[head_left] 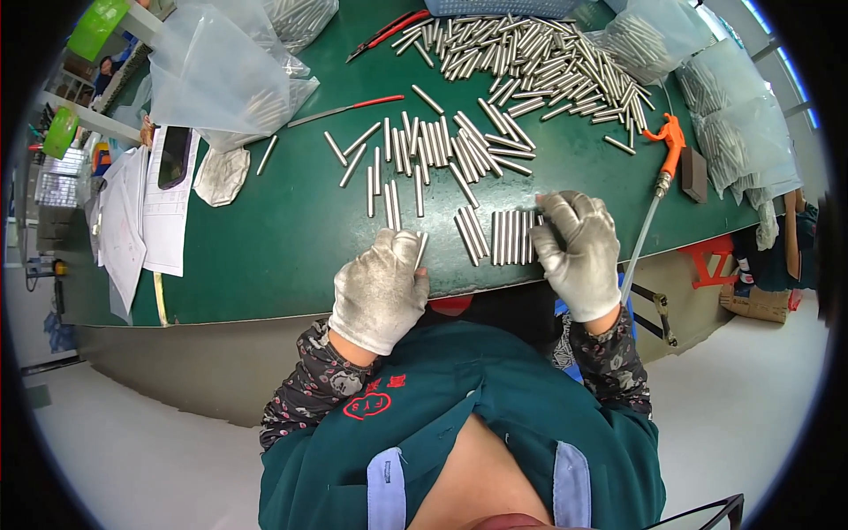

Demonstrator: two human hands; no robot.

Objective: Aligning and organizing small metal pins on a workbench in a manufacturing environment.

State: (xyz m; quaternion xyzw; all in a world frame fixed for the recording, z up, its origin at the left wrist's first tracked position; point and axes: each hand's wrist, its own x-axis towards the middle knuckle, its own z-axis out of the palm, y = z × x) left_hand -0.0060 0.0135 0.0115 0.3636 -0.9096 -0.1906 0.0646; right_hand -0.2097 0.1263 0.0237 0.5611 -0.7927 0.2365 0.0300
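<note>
Dk-green work jacket (pixel 601 455) nearest cam. L hand (pixel 378 291) curled, pinching metal pin (pixel 422 249); R hand (pixel 581 252) half-bent at R end of pin row (pixel 511 238) on green counter (pixel 256 256), grip can't tell. 3 tilted pins (pixel 473 235) btwn; loose pins (pixel 473 157) ahead; orange air gun (pixel 674 146) far R.

Dark green workwear, smudged gloves and flowered sleeves.
We wear a dark green top (pixel 353 473) with an open neckline, a red outlined emblem (pixel 367 406) and small red characters (pixel 386 383) on the left chest, and a light blue strip (pixel 386 486) on either side, the left one with a buttonhole. Our left glove (pixel 378 287) and right glove (pixel 583 256) are whitish with grey smudges; our black sleeves (pixel 305 382) carry a pale floral pattern. Dark-framed glasses (pixel 729 507) show at the lower edge.
</note>
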